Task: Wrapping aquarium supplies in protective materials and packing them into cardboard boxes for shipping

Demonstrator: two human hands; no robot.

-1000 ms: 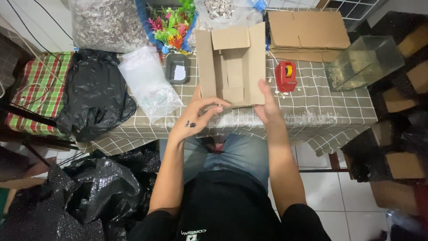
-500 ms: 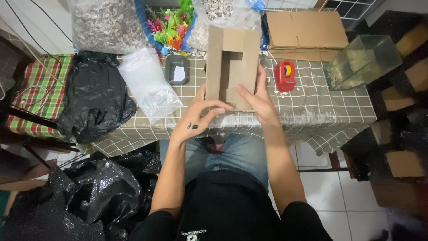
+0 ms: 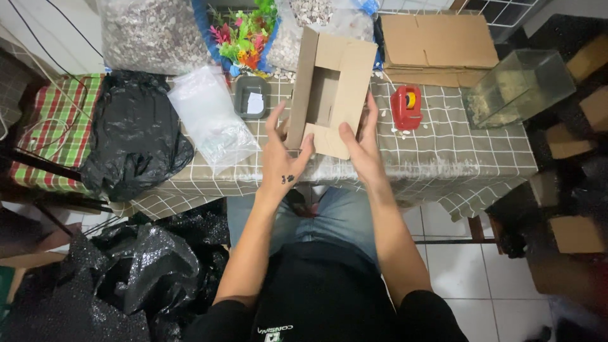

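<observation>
the step in hand looks like folding a cardboard box (image 3: 335,88) into shape: it stands tilted on end at the near edge of the desk (image 3: 443,152), its open side toward the camera. the left hand (image 3: 284,158) is spread open with its fingers against the box's lower left corner; the right hand (image 3: 362,140) cups the lower right edge, thumb on the front flap, fingers behind. the next move, as i judge it, calls for steady pressure on both sides so the flaps stay square. the right fingers are hidden behind the cardboard, so how firmly they grip cannot be told. nearby sit a red tape dispenser (image 3: 406,106) and flat cardboard (image 3: 437,47).
</observation>
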